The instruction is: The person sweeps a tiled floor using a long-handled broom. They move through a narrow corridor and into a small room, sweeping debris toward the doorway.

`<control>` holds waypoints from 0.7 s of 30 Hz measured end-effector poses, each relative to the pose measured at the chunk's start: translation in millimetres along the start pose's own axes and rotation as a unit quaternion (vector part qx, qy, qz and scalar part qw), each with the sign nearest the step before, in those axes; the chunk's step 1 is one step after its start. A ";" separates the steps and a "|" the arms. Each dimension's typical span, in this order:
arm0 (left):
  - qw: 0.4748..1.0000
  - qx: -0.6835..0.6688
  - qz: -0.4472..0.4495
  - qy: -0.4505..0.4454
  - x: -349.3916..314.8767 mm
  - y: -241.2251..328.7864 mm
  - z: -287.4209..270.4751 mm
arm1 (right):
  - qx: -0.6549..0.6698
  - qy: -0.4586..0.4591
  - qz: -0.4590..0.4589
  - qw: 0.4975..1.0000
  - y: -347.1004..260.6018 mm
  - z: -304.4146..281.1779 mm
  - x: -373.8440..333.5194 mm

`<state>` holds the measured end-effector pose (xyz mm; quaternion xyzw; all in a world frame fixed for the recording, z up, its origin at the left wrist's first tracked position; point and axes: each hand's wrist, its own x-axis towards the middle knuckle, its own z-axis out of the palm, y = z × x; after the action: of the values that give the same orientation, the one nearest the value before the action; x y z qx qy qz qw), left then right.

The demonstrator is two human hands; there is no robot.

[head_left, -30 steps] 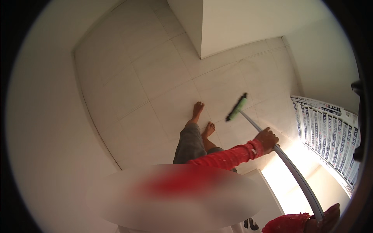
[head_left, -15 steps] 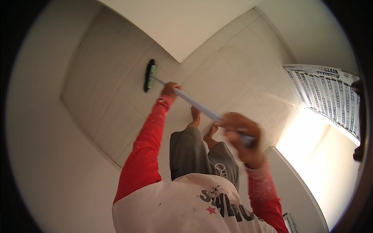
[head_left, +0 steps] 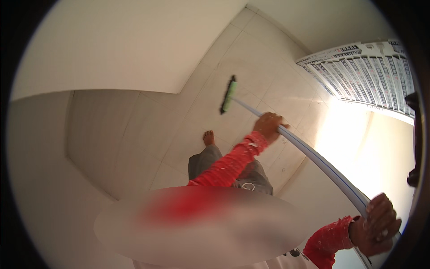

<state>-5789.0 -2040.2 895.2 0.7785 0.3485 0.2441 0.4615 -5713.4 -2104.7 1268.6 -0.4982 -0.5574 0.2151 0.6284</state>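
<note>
A broom with a long pale handle (head_left: pixel 320 161) slants across the view from lower right toward the middle. Its narrow green head with black bristles (head_left: pixel 229 95) rests on or just over the tiled floor (head_left: pixel 179 121). Lower on the handle, toward the head, my left hand (head_left: pixel 269 127) is wrapped round it. Near the handle's upper end at the lower right, my right hand (head_left: pixel 380 226) grips it with fingers closed. Both arms wear red sleeves dusted with white specks. One bare foot (head_left: pixel 208 138) shows on the tiles; my other foot is hidden.
A white wall corner (head_left: pixel 134 49) juts in at the upper left. At the right stands a barred window or door frame wrapped in printed film (head_left: pixel 367 76), with bright light on the floor below it. Another wall (head_left: pixel 58 193) runs along the left.
The broom head has moved right, past the wall corner. Both hands have shifted right along with it, my right hand farther down and outward. My view has turned, and a blur now covers my torso.
</note>
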 end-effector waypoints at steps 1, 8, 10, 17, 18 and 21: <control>0.998 0.035 0.003 0.043 2.4 -20.4 -7.8 | -0.007 0.006 -0.005 1.000 21.7 -6.7 1.3; 0.967 0.226 -0.081 -0.083 43.9 -173.7 17.7 | 0.140 0.035 0.179 0.973 215.8 -111.8 -107.7; 0.975 0.167 -0.059 -0.135 46.6 -143.4 87.0 | 0.031 0.012 0.248 0.968 203.6 -176.0 -132.0; 0.985 -0.040 0.076 -0.148 85.6 109.5 305.9 | -0.054 0.066 0.028 0.996 26.4 -372.1 -102.8; 0.990 -0.009 0.047 -0.136 81.9 119.3 311.9 | -0.005 0.028 0.053 0.998 22.4 -388.0 -96.1; 0.998 0.051 0.030 -0.033 60.3 84.8 282.0 | 0.055 0.123 0.066 0.989 63.8 -390.0 -100.4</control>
<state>-5525.7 -2176.6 845.9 0.8187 0.3212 0.2144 0.4251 -5367.1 -2311.9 1210.5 -0.5214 -0.4290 0.2232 0.7030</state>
